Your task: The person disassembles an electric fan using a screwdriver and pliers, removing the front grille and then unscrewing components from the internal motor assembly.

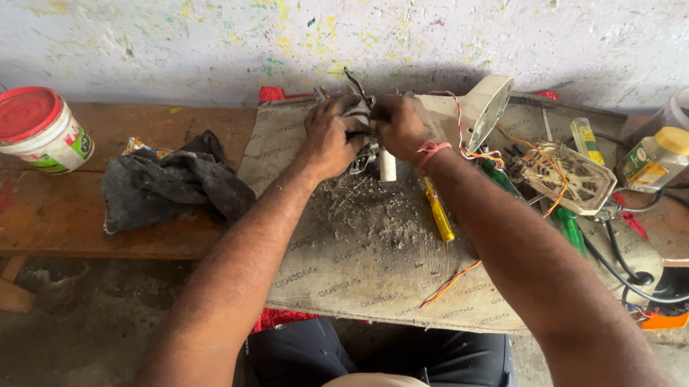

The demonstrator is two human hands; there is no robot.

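Observation:
My left hand point(329, 135) and my right hand point(401, 126) meet over a small dark metal part point(359, 109) wrapped partly in a grey rag, and both grip it above a sack cloth point(372, 261) spread on a wooden bench point(49, 203). A white tube point(387, 166) pokes out just below my hands. Grey dust and debris point(372, 212) lie on the cloth under them. A pink band circles my right wrist. Behind my right hand stands a white plastic housing point(474, 109) with red and orange wires.
A yellow-handled screwdriver point(439, 213) lies right of the debris. A dark crumpled rag point(169, 184) and a red-lidded white tub point(34, 128) sit at left. At right are a white grille piece point(571, 177), a yellow-capped jar point(659, 157), green-handled tools and black cables point(641, 274).

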